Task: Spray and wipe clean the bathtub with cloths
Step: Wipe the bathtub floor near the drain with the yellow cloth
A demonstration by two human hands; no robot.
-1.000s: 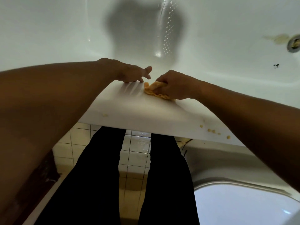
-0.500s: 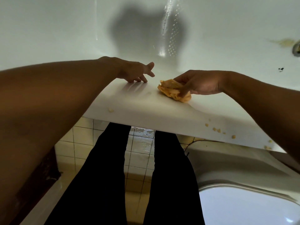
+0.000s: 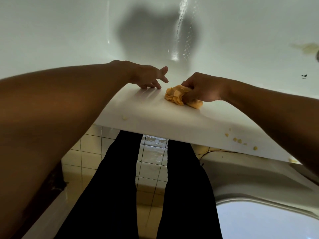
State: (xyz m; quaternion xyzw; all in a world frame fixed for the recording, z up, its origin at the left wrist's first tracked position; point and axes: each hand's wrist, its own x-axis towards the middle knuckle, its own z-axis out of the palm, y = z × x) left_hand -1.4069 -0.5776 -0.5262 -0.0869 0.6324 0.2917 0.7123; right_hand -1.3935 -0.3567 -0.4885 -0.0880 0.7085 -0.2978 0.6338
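Bathtub rim (image 3: 155,118) runs across my view as a white ledge. Toward the left, my left hand (image 3: 148,78) braces on it, fingers straight and spread, tips on the ledge, holding nothing. Just beside it, the orange cloth (image 3: 179,97) sits bunched on the ledge, with my right hand (image 3: 203,88) curled round it and pressing down. I judge this is the wiping step. Further right, yellowish crumbs (image 3: 240,140) lie near the front edge. Next I'd sweep the cloth rightward over them, gathering rather than scattering them.
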